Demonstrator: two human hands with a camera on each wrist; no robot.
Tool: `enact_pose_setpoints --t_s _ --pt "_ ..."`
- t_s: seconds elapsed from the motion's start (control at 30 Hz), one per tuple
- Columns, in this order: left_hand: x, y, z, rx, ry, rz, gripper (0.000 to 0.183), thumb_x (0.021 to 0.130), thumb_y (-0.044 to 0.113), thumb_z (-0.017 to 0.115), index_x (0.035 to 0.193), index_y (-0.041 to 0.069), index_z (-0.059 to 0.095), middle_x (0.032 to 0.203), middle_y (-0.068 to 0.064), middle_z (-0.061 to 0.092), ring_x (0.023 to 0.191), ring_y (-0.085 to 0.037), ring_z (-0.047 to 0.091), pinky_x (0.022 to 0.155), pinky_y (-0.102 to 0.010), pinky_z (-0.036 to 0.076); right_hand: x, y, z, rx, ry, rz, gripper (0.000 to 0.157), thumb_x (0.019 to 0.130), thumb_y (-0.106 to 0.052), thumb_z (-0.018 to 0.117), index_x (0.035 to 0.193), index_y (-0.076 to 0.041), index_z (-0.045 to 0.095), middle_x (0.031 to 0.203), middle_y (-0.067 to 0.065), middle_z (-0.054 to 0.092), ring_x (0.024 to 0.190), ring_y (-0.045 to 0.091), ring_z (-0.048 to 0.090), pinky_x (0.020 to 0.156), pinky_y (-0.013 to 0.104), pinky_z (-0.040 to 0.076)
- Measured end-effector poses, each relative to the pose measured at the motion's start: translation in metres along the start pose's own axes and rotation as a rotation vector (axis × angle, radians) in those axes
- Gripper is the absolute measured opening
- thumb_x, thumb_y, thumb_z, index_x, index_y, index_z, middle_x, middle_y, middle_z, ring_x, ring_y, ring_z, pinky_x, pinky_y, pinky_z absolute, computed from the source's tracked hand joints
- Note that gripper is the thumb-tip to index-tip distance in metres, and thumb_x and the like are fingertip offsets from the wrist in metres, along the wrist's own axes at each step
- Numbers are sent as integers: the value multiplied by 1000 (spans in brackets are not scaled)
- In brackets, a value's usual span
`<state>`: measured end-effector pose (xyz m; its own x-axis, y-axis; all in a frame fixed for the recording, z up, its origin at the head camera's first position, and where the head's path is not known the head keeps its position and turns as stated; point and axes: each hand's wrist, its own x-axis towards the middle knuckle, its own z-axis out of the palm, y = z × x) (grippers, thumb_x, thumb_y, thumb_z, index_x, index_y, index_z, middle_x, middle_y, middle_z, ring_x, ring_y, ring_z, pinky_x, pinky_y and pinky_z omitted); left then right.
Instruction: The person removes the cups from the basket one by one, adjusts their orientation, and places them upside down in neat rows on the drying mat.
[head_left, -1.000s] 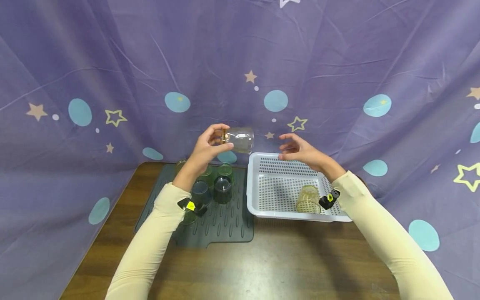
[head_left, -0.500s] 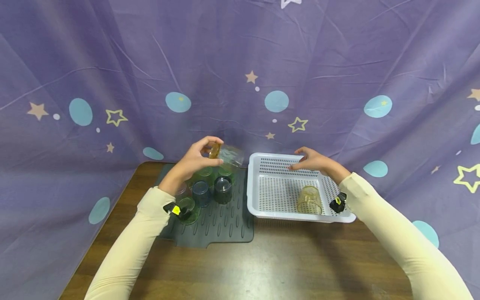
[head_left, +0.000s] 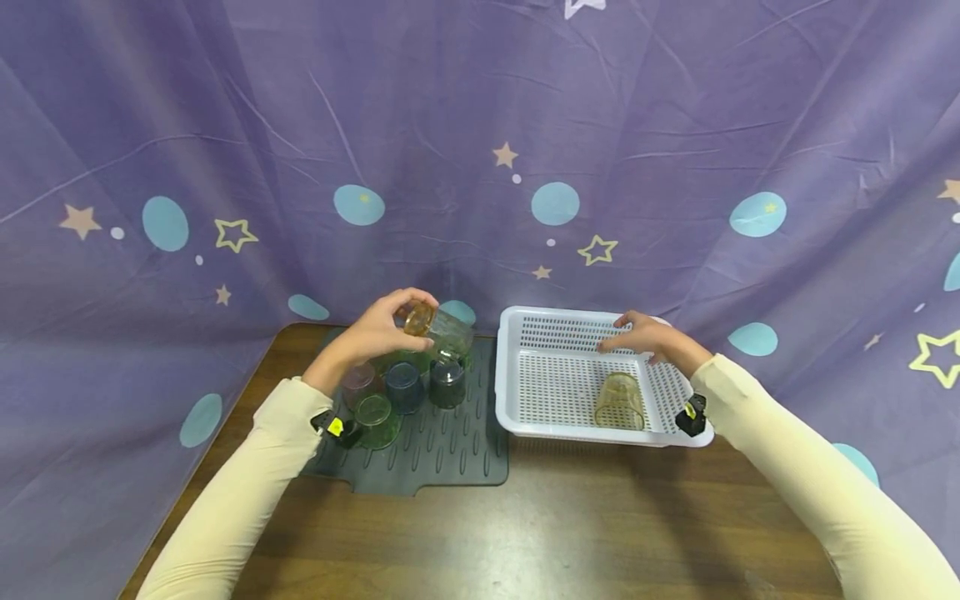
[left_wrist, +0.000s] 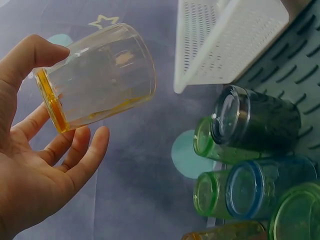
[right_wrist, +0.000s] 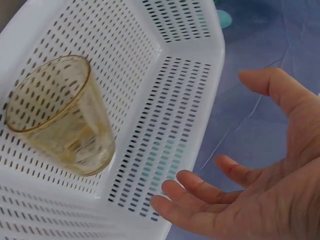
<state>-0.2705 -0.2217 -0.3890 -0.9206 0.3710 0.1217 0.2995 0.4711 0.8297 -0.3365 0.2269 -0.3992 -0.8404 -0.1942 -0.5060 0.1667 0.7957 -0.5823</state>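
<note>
My left hand (head_left: 378,327) holds a clear amber-tinted glass (left_wrist: 107,75) by its thick base, thumb on one side and fingers on the other. The glass is tilted, its rim pointing right and down, above the glasses on the dark drying mat (head_left: 457,454). My right hand (head_left: 651,337) hangs over the back right of the white basket (head_left: 504,367), fingers spread and holding nothing. Inside that basket a yellowish glass (right_wrist: 65,120) lies on its side, apart from the right hand.
Upside-down glasses stand on the mat: a dark one (head_left: 447,385), a blue one (head_left: 405,387), a green one (head_left: 377,421), a pinkish one (head_left: 360,385) and more green ones behind. A purple curtain (head_left: 465,108) hangs right behind the wooden table (head_left: 570,525).
The left hand has moved left and down with the amber-tinted glass, from beside the basket to over the mat's glasses, tipping its rim downward. The right hand has shifted right and lower.
</note>
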Motion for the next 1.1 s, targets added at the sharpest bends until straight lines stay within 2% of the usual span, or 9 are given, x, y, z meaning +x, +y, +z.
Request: enact_pose_setpoints --t_s 0.2,0.27,0.4,0.57,0.67,0.8,0.9,1.1 --pt "-3 -3 2 85 -31 16 58 79 12 85 131 14 60 123 -14 53 111 -33 52 92 -50 49 3 10 2 -56 -41 54 97 86 -51 74 154 -1 25 155 28 31 129 49 45 83 48 51" --pt "-4 -5 4 105 -41 19 57 78 13 85 130 14 61 124 -14 53 112 -33 52 93 -53 48 5 13 3 -77 -51 67 99 85 -52 75 153 2 26 154 28 33 127 48 47 81 47 52" --pt "-5 -9 8 134 -65 28 56 78 10 85 129 13 62 124 -15 53 115 -34 51 98 -56 46 8 17 5 -127 -53 85 100 85 -52 74 151 7 26 153 31 33 126 51 49 84 53 54" --pt "-5 -11 13 162 -106 30 58 75 6 84 129 9 62 124 -15 53 118 -35 51 101 -57 46 8 21 8 -161 -46 97 90 86 -48 72 144 9 34 148 31 40 121 53 52 91 62 54" --pt "-7 -13 15 182 -134 6 58 74 6 84 128 13 63 125 -13 53 119 -34 51 102 -56 47 7 24 11 -139 -52 116 89 86 -47 73 142 9 33 148 33 40 125 57 50 95 67 51" --pt "-10 -15 18 196 -175 -14 57 73 5 84 126 16 64 124 -13 54 117 -32 50 98 -53 48 7 27 15 -114 -95 158 99 85 -47 74 147 12 23 148 42 35 131 62 43 100 68 48" --pt "-12 -17 21 199 -207 -17 57 72 4 83 126 13 64 122 -14 54 114 -32 50 98 -54 47 7 30 19 -119 -124 175 102 85 -45 73 148 14 19 145 48 33 131 64 41 100 69 47" --pt "-12 -25 26 237 -274 -13 58 71 1 82 125 8 64 125 -14 54 119 -34 50 99 -54 49 8 35 23 -159 -141 205 97 88 -46 71 146 16 24 139 51 39 128 64 46 100 66 49"
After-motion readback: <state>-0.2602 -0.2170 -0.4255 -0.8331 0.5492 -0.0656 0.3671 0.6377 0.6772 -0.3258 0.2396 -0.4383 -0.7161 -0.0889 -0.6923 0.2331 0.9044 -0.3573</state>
